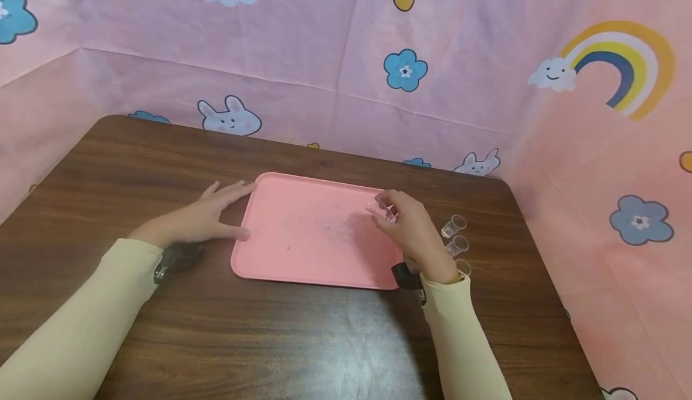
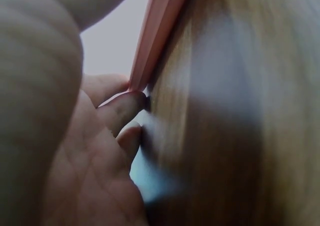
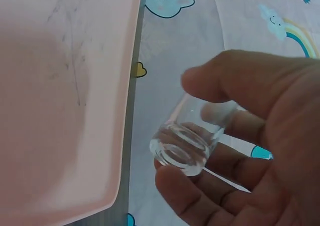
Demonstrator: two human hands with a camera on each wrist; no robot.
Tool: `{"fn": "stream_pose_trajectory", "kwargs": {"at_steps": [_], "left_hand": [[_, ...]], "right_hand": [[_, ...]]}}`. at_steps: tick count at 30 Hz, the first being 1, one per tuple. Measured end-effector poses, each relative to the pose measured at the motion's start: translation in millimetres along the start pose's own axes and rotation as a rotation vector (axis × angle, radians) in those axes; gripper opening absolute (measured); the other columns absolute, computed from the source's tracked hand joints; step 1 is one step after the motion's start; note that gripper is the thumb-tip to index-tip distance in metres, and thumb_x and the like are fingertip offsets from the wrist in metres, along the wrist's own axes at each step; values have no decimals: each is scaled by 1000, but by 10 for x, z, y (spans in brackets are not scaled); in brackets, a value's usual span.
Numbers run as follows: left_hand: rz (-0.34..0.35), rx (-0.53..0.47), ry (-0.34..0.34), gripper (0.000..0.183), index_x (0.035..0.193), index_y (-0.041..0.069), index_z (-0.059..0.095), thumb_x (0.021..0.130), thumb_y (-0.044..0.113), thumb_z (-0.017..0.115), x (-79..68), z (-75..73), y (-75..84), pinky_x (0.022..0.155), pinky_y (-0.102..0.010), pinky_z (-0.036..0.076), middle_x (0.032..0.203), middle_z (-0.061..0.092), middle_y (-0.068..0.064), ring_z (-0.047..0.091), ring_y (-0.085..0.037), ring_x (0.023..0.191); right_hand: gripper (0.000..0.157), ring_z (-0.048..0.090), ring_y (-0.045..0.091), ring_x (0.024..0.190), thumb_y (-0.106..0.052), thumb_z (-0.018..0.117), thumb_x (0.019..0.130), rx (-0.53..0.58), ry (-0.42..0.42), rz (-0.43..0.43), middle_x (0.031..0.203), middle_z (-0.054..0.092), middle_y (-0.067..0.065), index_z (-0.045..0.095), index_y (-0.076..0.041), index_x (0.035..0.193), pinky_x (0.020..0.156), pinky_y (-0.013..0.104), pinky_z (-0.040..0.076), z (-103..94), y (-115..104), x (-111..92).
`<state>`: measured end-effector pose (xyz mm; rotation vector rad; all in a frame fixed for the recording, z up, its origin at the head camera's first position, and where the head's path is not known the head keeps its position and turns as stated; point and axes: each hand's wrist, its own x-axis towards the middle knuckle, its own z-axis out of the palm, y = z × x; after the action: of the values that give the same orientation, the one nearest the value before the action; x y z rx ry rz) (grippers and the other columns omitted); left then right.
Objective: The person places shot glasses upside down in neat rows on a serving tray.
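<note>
On my feed, the right hand (image 1: 415, 232) has a glass (image 3: 182, 138) in its grip, raised by the tray's (image 1: 308, 244) right edge; the left hand (image 1: 200, 217) spreads wide at the opposite edge. I judge it early: three more glasses (image 1: 453, 226) remain on the tabletop (image 1: 303, 334).

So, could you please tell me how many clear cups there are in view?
4: one held cup in the right grip, and three on the table right of the tray: far cup, middle cup and near cup, partly hidden. The right arm may hide more.
</note>
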<state>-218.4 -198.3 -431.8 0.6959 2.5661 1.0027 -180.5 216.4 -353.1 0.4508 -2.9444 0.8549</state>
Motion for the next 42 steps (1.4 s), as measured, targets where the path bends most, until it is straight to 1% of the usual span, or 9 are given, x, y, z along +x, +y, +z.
{"fn": "stream_pose_trajectory", "kwargs": {"at_steps": [7, 14, 21, 25, 27, 30, 34, 38, 42], "left_hand": [[13, -1, 6, 104, 165, 12, 23, 87, 49, 80, -5, 10, -14, 125, -60, -14, 170, 22, -19, 8, -42, 158], [7, -8, 6, 104, 165, 12, 23, 87, 48, 81, -3, 4, -7, 125, -61, -14, 170, 20, -20, 7, -42, 158], [8, 2, 8, 105, 165, 12, 23, 86, 49, 81, 4, 8, -17, 125, -60, -13, 170, 21, -19, 7, -42, 159], [13, 0, 7, 105, 165, 12, 23, 86, 49, 81, 8, 10, -25, 125, -60, -13, 170, 21, -19, 8, -41, 159], [13, -3, 6, 105, 165, 12, 23, 86, 49, 81, 9, 11, -28, 125, -60, -14, 170, 21, -19, 7, -41, 159], [14, -4, 6, 105, 165, 12, 23, 86, 48, 81, 13, 9, -29, 125, -59, -14, 170, 19, -20, 7, -42, 159], [12, 0, 4, 105, 165, 11, 24, 86, 49, 81, 12, 11, -24, 125, -60, -14, 170, 20, -20, 7, -41, 159], [7, -3, 3, 105, 165, 11, 24, 86, 49, 81, 4, 9, -10, 125, -60, -13, 170, 20, -20, 7, -41, 159], [8, -3, 5, 104, 165, 11, 24, 86, 48, 81, -4, 8, 3, 125, -60, -13, 170, 20, -20, 7, -41, 159]], "right_hand": [[30, 61, 25, 87, -23, 77, 95, -98, -25, -2, 97, 68, 7, 71, -7, 120, 78, 42, 55, 29, 38, 23], [38, 61, 21, 83, -29, 74, 98, -59, -10, 8, 93, 65, 3, 69, -11, 132, 73, 37, 55, 14, 8, 11], [31, 57, 22, 80, -19, 79, 94, -11, -7, 28, 92, 64, 6, 65, -6, 118, 70, 35, 51, 28, -14, 8], [27, 60, 24, 84, -7, 75, 94, -72, -22, -52, 96, 64, 10, 69, 0, 120, 74, 37, 55, 57, 17, 23], [30, 61, 26, 86, -2, 71, 95, -102, -21, -80, 100, 65, 13, 69, 2, 124, 77, 39, 57, 69, 34, 29], [32, 63, 26, 89, -1, 67, 96, -102, -26, -44, 104, 66, 14, 65, 2, 128, 79, 39, 60, 72, 34, 31], [28, 64, 25, 89, -4, 71, 96, -67, -14, 29, 103, 67, 11, 65, -2, 123, 79, 37, 61, 74, 16, 28], [29, 64, 26, 90, -7, 76, 94, -89, 25, 26, 101, 68, 10, 71, -3, 122, 79, 38, 60, 83, 11, 27], [34, 64, 27, 93, -8, 77, 93, -131, 21, 37, 102, 68, 10, 71, -4, 127, 82, 40, 59, 105, 10, 34]]}}
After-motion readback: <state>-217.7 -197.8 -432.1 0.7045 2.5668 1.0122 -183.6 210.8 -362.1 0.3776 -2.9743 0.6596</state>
